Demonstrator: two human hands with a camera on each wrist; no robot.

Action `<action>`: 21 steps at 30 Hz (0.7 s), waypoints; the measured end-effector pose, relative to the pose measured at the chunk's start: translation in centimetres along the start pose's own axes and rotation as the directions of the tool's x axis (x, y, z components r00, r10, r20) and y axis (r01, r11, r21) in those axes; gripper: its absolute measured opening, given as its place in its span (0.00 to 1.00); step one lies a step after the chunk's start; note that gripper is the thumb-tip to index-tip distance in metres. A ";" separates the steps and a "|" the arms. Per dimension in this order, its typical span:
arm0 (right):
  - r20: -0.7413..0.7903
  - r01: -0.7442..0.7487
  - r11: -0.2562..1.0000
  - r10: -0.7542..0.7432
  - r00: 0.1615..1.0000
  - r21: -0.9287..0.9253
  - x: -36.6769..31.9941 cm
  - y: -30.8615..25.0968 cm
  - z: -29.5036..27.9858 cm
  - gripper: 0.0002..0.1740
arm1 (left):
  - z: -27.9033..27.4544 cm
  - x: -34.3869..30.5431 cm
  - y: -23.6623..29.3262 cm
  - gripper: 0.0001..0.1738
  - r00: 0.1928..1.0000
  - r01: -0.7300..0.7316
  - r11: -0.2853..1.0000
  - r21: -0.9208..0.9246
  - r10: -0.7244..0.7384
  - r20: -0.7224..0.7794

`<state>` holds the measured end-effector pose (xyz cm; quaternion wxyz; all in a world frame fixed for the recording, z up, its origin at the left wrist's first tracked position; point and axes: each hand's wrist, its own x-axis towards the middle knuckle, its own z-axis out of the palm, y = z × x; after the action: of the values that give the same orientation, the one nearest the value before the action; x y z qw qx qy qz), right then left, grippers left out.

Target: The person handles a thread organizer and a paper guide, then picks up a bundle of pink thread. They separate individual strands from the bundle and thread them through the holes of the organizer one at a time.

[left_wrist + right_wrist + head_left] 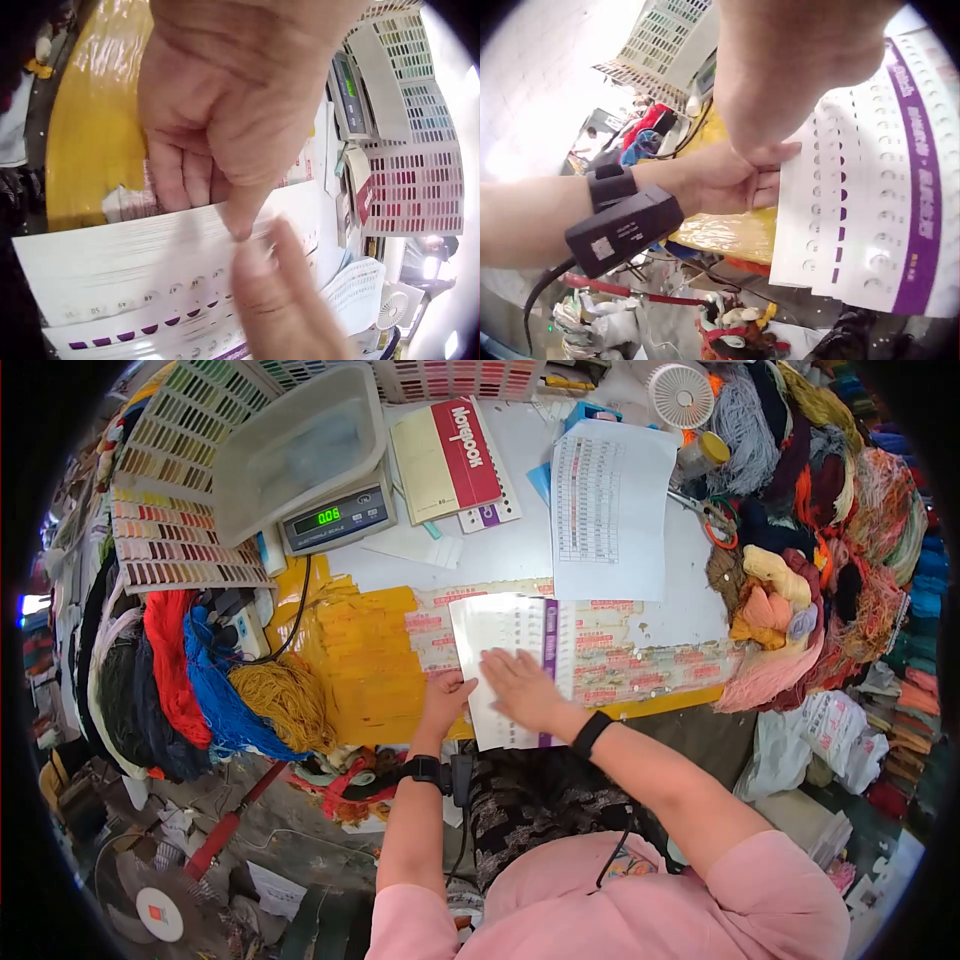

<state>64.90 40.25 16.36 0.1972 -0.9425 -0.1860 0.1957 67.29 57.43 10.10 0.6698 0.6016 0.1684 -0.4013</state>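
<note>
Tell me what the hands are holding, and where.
The left hand pinches the card stack at its left edge; the right hand presses flat on it.

The punched card sheets are smooth, slightly glossy paper; the yellow table covering is shiny plastic; the yarn looks fuzzy.

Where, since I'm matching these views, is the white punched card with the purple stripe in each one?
Head: the punched card lies at centre, slightly low.
Left wrist: the card fills the lower half.
Right wrist: it covers the right side.
Shared landmark: the yellow table covering beside the card.
</note>
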 end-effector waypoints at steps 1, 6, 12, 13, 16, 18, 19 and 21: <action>0.019 0.024 0.998 -0.022 1.000 -0.060 -1.0 1.3 -0.2 0.34 | -0.2 -0.2 0.2 0.09 1.000 -0.005 1.000 0.019 0.005 0.024; 0.121 -0.022 0.994 0.035 0.992 -0.110 -2.5 2.1 -1.9 0.35 | -0.7 -0.4 0.0 0.10 0.995 -0.051 0.992 0.119 0.040 0.095; -0.028 0.147 0.987 -0.150 0.988 -0.070 0.0 -0.9 -1.1 0.35 | 0.0 -0.4 -0.9 0.08 0.986 -0.142 0.959 0.244 0.159 -0.048; -0.001 0.138 0.986 -0.139 0.990 -0.099 -0.1 0.3 -0.5 0.35 | 0.5 -0.6 -0.6 0.07 0.979 -0.164 0.953 0.255 0.190 -0.079; 0.059 0.119 0.980 -0.111 0.992 -0.161 -1.6 2.1 -0.2 0.35 | 1.1 -1.4 -0.4 0.06 0.958 -0.197 0.936 0.290 0.247 -0.148; 0.108 0.103 0.977 -0.084 0.991 -0.189 -1.8 2.3 -1.2 0.34 | 1.1 -1.0 -0.3 0.06 0.957 -0.196 0.929 0.314 0.251 -0.145; 0.129 0.076 0.977 -0.050 0.990 -0.201 -1.7 1.8 -1.7 0.33 | 1.0 -0.8 -0.2 0.06 0.964 -0.196 0.935 0.297 0.239 -0.117; 0.059 0.122 0.981 -0.114 0.992 -0.148 -1.3 0.8 -2.3 0.33 | 0.4 -1.0 -0.6 0.07 0.976 -0.180 0.948 0.261 0.206 -0.073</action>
<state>65.05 38.34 18.32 0.1316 -0.9368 -0.2608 0.1924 66.10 57.45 10.49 0.6144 0.7149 0.0894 -0.3215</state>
